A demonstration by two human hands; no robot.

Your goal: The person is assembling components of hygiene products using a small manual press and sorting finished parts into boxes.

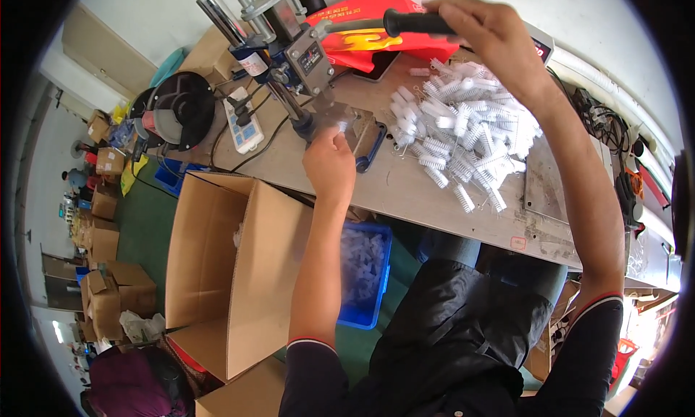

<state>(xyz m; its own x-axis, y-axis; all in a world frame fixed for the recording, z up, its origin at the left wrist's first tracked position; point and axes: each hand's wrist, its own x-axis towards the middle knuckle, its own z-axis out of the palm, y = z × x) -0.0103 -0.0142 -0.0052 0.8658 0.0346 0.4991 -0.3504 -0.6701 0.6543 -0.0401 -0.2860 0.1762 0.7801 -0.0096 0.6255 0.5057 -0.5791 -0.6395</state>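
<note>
My right hand [492,44] is wrapped round the black grip of the press lever [420,23], raised at the upper right. The lever runs left to the hand-operated bench press [308,59]. Under the press head, at its base plate, my left hand [329,163] is closed in a pinch; a small pale piece seems to show at its fingertips, blurred and partly hidden. On the bench to the right of the press lies a heap of small white bristle brushes [470,124], some with wire loops at the end.
Below the bench edge stands a blue bin [385,272] of small whitish pieces, beside an open cardboard box [271,272]. A power strip [245,124], a round black machine [177,113] and a red bag [369,26] surround the press. A metal plate [546,174] lies right of the brushes.
</note>
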